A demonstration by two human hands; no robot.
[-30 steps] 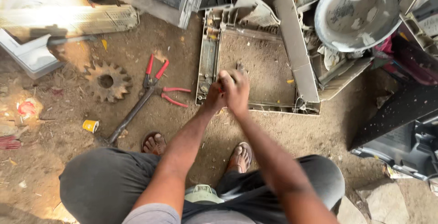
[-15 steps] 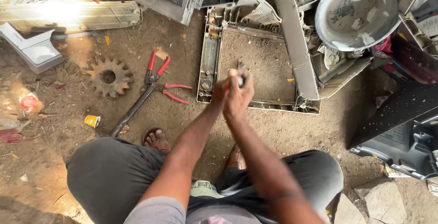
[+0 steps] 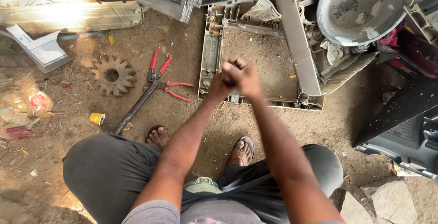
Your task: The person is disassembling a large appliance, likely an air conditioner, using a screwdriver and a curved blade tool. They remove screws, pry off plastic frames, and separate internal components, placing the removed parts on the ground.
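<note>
Plastic casing [image 3: 255, 64], open and full of dirt, lies on the ground just beyond the feet. Left hand [image 3: 218, 86] and right hand [image 3: 245, 75] are pressed together above its near edge, blurred; whether they grip something, I cannot tell. Red-handled pliers [image 3: 171, 87] and a rusty gear [image 3: 113, 74] lie to the left.

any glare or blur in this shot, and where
Head view: strong sun glare washes out the long ribbed panel at upper left; the left hand and right hand, clasped together over the beige frame, are motion-blurred; the rusty gear and red-handled pliers stay sharp.
</note>
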